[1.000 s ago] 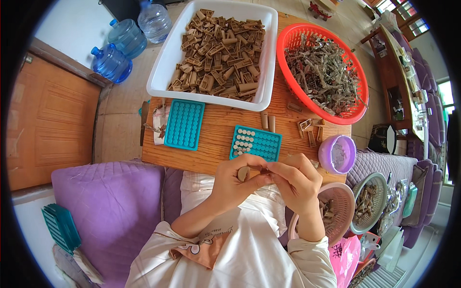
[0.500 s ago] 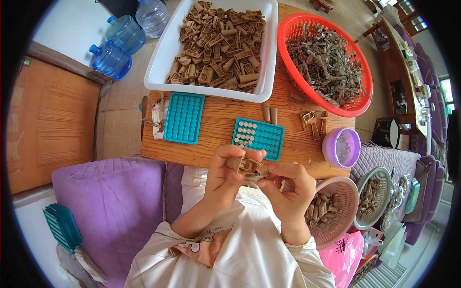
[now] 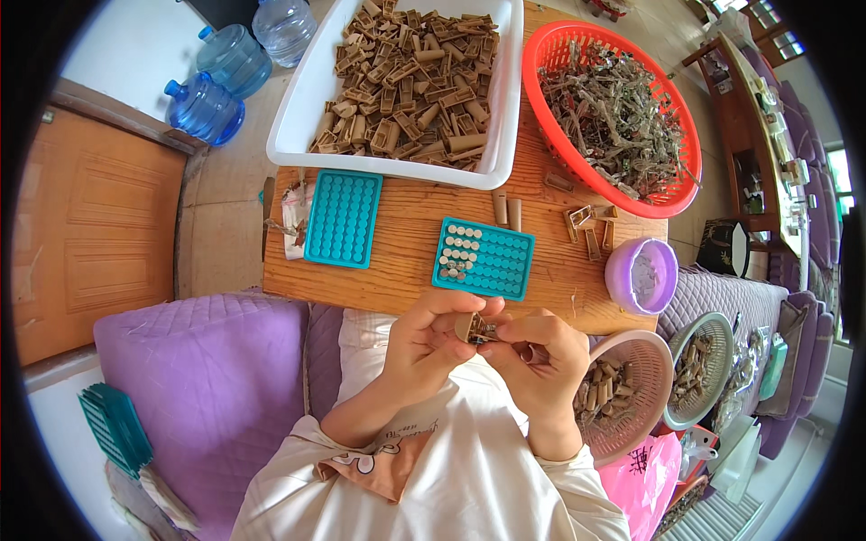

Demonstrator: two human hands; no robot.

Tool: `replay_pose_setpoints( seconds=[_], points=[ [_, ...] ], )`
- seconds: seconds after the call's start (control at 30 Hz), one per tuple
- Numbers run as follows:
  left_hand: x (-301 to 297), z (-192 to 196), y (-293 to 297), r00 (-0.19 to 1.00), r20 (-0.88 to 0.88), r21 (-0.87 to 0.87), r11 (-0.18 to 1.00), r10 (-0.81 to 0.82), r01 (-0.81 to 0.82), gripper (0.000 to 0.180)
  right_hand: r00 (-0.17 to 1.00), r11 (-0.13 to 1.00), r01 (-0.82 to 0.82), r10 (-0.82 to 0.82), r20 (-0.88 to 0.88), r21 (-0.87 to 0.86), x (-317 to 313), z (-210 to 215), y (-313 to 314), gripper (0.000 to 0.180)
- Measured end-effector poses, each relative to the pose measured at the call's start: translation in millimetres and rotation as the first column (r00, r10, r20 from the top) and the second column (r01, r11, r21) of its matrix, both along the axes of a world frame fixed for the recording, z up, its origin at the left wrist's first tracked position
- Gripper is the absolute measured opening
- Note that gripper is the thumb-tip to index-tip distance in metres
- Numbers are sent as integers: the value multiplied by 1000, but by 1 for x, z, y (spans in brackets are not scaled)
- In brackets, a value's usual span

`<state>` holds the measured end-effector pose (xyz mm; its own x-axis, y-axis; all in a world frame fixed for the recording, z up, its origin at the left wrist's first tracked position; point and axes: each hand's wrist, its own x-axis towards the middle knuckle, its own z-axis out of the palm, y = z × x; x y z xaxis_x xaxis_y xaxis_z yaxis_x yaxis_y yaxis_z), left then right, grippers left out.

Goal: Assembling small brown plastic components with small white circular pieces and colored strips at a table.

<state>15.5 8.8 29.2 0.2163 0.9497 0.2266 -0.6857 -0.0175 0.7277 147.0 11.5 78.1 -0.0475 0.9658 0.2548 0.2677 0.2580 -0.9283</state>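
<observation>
My left hand (image 3: 424, 347) is closed around a small brown plastic casing (image 3: 465, 325), holding it above my lap with its hollow side showing. Against the casing's right end, the thumb and fingers of my right hand (image 3: 543, 353) are pinched together. Something small and dark shows at those fingertips, too small to name. Just beyond my hands, a teal tray (image 3: 496, 257) with round wells lies on the wooden table (image 3: 406, 243). Pale round discs (image 3: 465, 232) and a few shiny ones fill wells on its left side.
A white bin (image 3: 514, 99) of brown casings and a red basket (image 3: 532, 81) of clear parts stand at the back. Another teal tray (image 3: 343, 219) lies left. A purple bowl (image 3: 667, 279) sits right, above a pink basket (image 3: 663, 361) and a grey one (image 3: 724, 361).
Both hands have come slightly lower, toward me. The brown casing has turned in my left fingers, and my right fingertips have moved in closer against it. More of the tray's near edge shows.
</observation>
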Motion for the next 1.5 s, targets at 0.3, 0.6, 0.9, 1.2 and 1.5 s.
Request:
replay_pose_setpoints(
  seconds=[0.3,0.6,0.9,1.2,1.5],
  points=[
    [0,8,0,982,-185,-119,990,49,-72,49,953,919,-65,-59,298,389,-6,-16,6,23],
    [-4,11,1,991,-109,-283,953,81,-109,47,984,962,76,-115,138,263,-13,-32,-8,25],
    [-2,9,2,985,-99,-269,950,140,-162,39,903,953,8,-137,-408,-302,-28,-38,-16,37],
    [0,0,5,981,8,-439,882,196,-173,38,916,914,-261,133,-379,-310,-12,-55,3,42],
    [1,-11,-9,886,-395,-171,928,243,-330,34,830,858,-286,-2,-558,-427,-24,-65,4,30]
  ],
)
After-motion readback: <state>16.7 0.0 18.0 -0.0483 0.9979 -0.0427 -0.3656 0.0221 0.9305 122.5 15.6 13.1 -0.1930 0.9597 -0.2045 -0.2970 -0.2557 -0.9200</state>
